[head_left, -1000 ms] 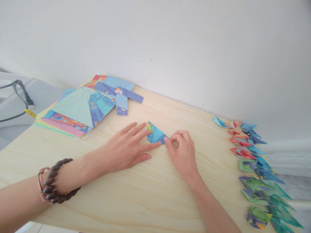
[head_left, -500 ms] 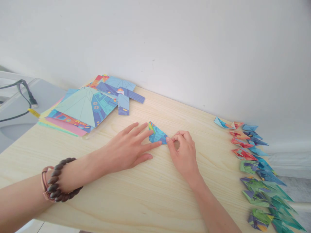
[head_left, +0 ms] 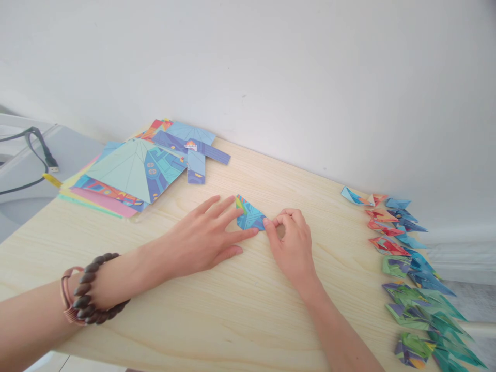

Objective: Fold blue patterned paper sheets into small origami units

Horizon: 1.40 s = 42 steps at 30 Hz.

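Note:
A small folded piece of blue patterned paper lies flat on the light wooden table. My left hand rests flat beside it with its fingers stretched out, the fingertips pressing on the paper's left edge. My right hand is curled, its thumb and forefinger pinching the paper's right corner against the table. A dark bead bracelet circles my left wrist.
A stack of patterned and plain coloured paper sheets lies at the table's back left. Several folded paper pieces line the right edge. A white wall runs behind the table. A black cable lies off the table at far left.

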Tool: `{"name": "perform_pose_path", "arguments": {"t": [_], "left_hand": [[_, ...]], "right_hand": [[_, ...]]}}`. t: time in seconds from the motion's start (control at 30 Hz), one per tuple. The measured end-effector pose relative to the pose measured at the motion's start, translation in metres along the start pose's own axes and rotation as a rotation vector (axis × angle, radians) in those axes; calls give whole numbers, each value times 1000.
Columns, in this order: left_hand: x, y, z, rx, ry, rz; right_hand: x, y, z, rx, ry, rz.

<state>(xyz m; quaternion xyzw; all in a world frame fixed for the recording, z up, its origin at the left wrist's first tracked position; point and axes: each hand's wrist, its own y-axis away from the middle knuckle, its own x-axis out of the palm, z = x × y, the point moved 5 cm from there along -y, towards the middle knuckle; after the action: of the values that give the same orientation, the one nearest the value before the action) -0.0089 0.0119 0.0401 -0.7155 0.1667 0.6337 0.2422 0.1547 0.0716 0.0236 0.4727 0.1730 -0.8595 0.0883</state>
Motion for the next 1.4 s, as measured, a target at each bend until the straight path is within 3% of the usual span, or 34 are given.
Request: {"name": "perform_pose_path", "arguments": {"t": [0.93, 1.17, 1.4], "left_hand": [[0, 1, -1, -19, 29, -10], [-1, 1, -1, -14, 38, -51], [-2, 0, -1, -24, 46, -45]], "right_hand": [[0, -2, 1, 24, 8, 2], [-4, 2, -4, -15, -138, 5], [-4, 1, -2, -37, -112, -20]]}}
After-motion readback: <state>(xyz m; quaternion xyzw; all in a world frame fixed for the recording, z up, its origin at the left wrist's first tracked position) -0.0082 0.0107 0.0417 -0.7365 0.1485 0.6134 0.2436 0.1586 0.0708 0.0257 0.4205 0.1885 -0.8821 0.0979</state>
